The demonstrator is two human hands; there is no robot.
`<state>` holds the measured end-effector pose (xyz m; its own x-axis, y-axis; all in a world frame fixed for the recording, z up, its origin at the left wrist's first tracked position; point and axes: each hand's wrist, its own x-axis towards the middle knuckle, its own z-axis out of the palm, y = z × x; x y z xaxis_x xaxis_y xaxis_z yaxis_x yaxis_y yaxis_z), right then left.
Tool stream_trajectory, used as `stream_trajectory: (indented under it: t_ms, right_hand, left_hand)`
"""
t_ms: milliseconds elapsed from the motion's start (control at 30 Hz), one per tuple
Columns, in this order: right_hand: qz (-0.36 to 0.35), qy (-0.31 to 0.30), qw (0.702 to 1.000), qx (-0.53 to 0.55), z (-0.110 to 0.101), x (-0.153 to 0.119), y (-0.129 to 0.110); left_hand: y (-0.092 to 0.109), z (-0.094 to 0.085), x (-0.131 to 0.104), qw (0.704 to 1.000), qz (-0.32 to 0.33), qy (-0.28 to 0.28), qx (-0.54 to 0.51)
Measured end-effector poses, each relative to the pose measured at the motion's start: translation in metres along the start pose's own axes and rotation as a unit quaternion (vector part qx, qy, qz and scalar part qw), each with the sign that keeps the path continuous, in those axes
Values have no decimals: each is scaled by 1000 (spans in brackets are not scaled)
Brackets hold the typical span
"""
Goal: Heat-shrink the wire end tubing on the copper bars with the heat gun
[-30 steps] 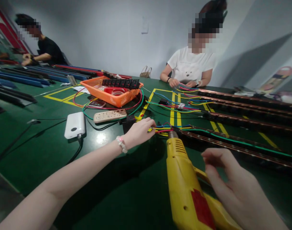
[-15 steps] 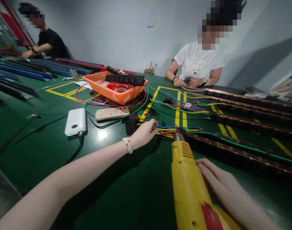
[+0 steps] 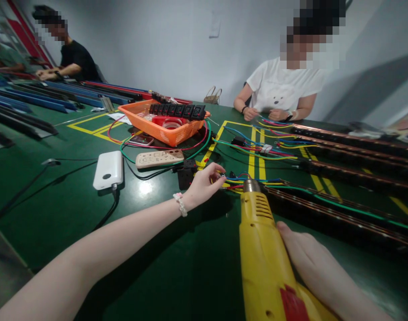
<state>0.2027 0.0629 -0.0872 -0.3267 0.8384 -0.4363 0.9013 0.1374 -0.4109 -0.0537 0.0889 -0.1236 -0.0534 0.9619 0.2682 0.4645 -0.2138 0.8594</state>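
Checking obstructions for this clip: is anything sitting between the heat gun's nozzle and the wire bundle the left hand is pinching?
Nothing visible does. The yellow heat gun, gripped by the right hand, points its nozzle straight at the coloured wires, which the left hand pinches just beside it. Only bare green table lies around them.

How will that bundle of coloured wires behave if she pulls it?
Probably floppy: the coloured wires curve loosely across the table. Likely light, since the left hand pinches them with fingertips only. They may drag, as they run into the long black strip.
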Motion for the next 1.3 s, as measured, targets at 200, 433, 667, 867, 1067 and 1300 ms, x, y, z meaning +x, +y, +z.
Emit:
stream_trajectory:
  t_ms: [200,433,667,867,1067,1300]
  right_hand:
    - [8,-15,999,40,4,0,-3]
    - [-33,-22,999,33,9,6,-34]
    - [-46,-41,998,28,12,9,-45]
    - [-21,-48,998,25,10,4,-35]
    - [-15,-30,999,35,7,3,-7]
    - [-17,20,1000,16,-2,-10,21]
  left_hand:
    - [-2,1,4,998,-22,2,-54]
    - [-1,0,5,999,-31,0,-43]
    - [-4,-2,7,999,-24,7,-35]
    - [-4,-1,7,999,-24,0,-33]
    - [-4,0,6,999,-26,-3,-30]
    - [-2,0,4,999,-24,-30,6]
